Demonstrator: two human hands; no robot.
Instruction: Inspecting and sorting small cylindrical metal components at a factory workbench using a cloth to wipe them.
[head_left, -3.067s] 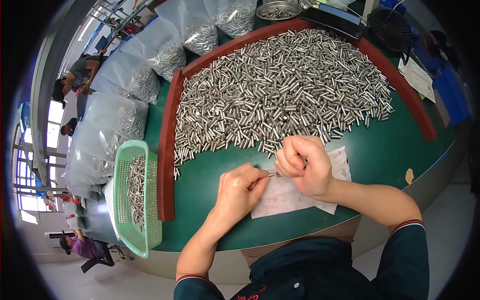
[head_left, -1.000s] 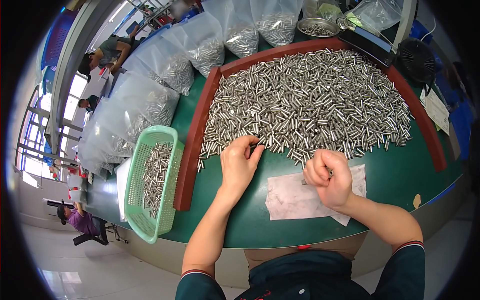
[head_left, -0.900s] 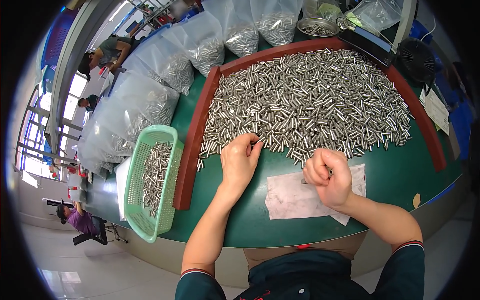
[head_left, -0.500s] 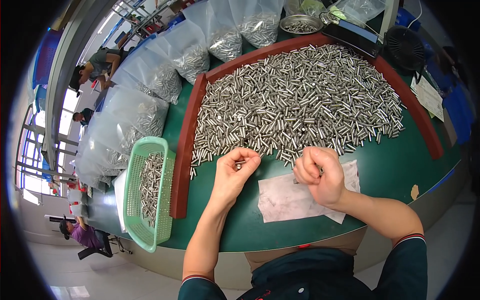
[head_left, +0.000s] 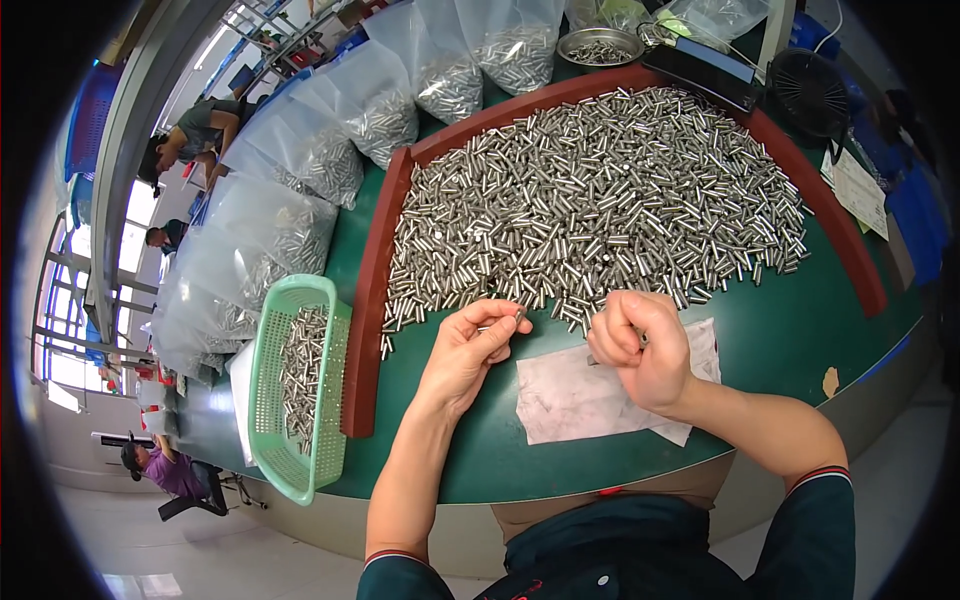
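My left hand (head_left: 462,350) pinches a small metal pin (head_left: 520,314) between thumb and forefinger, at the near edge of a wide heap of shiny metal pins (head_left: 600,190). To its right my right hand (head_left: 645,350) is curled into a fist above a smudged white cloth (head_left: 565,400). A little dark metal shows at the fist's edge, but what the fingers enclose is mostly hidden. At the left stands a light green plastic basket (head_left: 330,400), partly filled with similar pins.
A dark red wooden border (head_left: 375,290) rings the heap on the green table (head_left: 440,475). Clear bags of pins (head_left: 385,110) line the far left. Behind the border sit a metal bowl (head_left: 600,47), a phone (head_left: 705,75) and a black fan (head_left: 808,95). Other people work farther left.
My left hand has turned slightly, and the pin at its fingertips now shows. My right fist stays almost where it was.
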